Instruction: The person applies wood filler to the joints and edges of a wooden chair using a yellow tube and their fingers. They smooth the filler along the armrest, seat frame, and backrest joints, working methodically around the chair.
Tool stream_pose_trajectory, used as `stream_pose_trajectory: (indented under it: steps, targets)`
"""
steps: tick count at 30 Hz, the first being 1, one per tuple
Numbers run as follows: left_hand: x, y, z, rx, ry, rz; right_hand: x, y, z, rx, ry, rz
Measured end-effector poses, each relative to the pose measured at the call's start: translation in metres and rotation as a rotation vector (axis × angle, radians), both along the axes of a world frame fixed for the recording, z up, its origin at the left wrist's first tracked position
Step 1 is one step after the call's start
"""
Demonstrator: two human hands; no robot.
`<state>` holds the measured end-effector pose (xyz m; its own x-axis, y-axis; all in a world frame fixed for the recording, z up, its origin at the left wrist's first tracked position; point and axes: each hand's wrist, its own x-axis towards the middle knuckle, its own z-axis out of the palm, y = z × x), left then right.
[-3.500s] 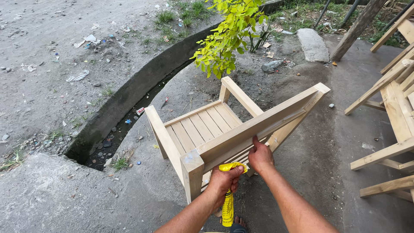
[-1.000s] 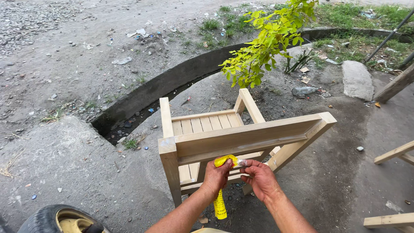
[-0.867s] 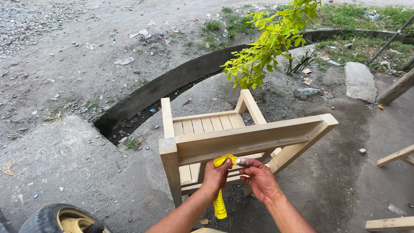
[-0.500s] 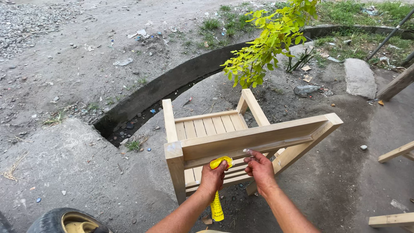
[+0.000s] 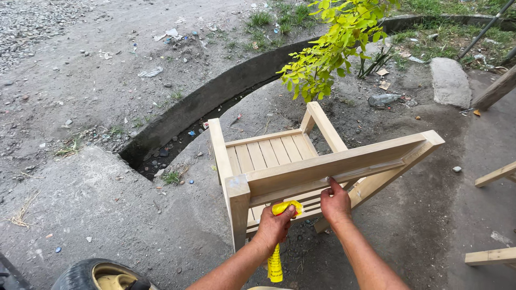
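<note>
Wooden chair [image 5: 301, 161] — unfinished pale timber, tipped onto its side on the concrete ground [image 5: 107, 204], slatted seat facing up and away toward 12 o'clock, long top rail running from about 9 to 2 o'clock across the middle of the head view.

Head view, hands: left hand [image 5: 274, 228] clenched around a yellow tube [image 5: 277, 252], its crumpled top bunched above the fist at the rail's underside, the tube body hanging down toward 6 o'clock. Right hand [image 5: 336, 203] is just beside it at 3 o'clock, fingers pressed flat up onto the lower edge of the rail, holding nothing — touching the wood only.

Change since the earlier pictures: a second ago the right hand's fingers were pinched near the tube's tip, close against the left hand. Now they have moved apart and the right fingers sit on the rail itself. The camera has also come closer to the chair. Judged from that, the handling has shifted from the tube to the wood surface, likely a spot on the rail being worked or smoothed by fingertip; what is on the fingertips cannot be told.

Surroundings: curved concrete curb [image 5: 215, 96] at 11 o'clock, leafy green shrub [image 5: 333, 48] at 12, a tyre [image 5: 102, 275] at 7, other timber pieces [image 5: 494, 174] at 3 to 4 o'clock, well apart.
</note>
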<state>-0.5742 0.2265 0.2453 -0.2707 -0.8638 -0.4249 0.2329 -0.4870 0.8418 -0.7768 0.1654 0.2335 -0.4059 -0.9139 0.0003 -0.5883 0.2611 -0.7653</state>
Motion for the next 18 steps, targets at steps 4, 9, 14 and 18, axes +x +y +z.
stream_pose_trajectory:
  steps: [4, 9, 14, 18]
  targets:
    - [0.015, 0.003, 0.007, 0.034, -0.053, -0.043, 0.008, -0.001, 0.004, 0.120, 0.103, -0.012]
    - [0.030, 0.007, 0.008, 0.022, -0.061, -0.076, 0.022, 0.000, 0.005, 0.114, 0.117, -0.018]
    - [0.046, 0.011, 0.004, 0.017, -0.018, -0.105, 0.045, 0.008, -0.004, 0.059, 0.200, -0.021]
    - [0.059, 0.012, 0.001, 0.014, 0.024, -0.118, 0.061, 0.010, -0.005, 0.096, 0.189, -0.008]
